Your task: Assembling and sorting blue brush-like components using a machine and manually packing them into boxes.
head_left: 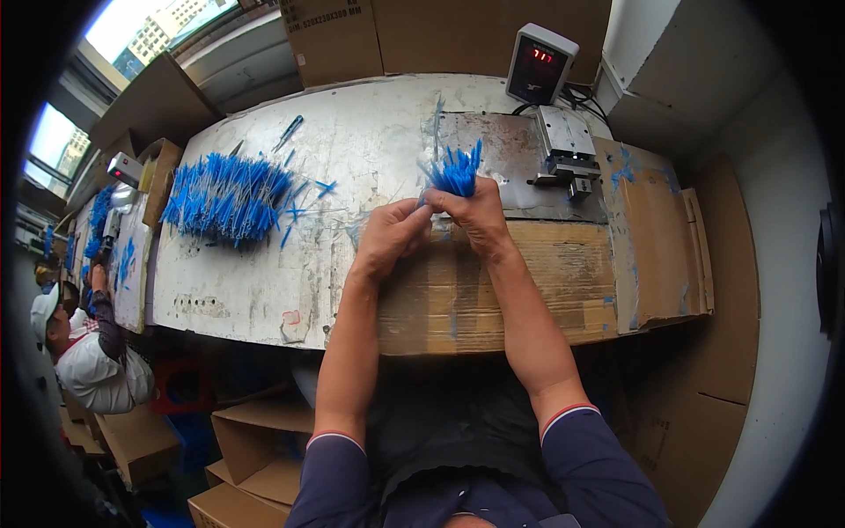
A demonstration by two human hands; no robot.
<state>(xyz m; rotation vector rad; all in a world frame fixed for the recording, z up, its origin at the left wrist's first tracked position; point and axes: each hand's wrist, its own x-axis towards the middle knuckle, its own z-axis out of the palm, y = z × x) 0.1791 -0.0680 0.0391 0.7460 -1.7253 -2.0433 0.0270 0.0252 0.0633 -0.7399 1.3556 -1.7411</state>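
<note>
My right hand (480, 216) is closed round a bundle of thin blue pieces (458, 172), whose blue ends fan out above the fist. Close against it, my left hand (392, 233) is bent into a pinch at the bundle's left side. Whatever is between those left fingers is too small to make out. On the left of the table lies a large heap of similar thin pieces (227, 198), blue at the ends and pale in the middle. Several loose blue pieces (297, 212) are scattered at the heap's right edge.
A metal fixture (566, 145) stands on a plate at the right, below a box with a red digital display (541, 66). Flattened cardboard (519, 282) covers the table's front right. A slim blue tool (289, 132) lies behind the heap. Another person (101, 374) sits far left.
</note>
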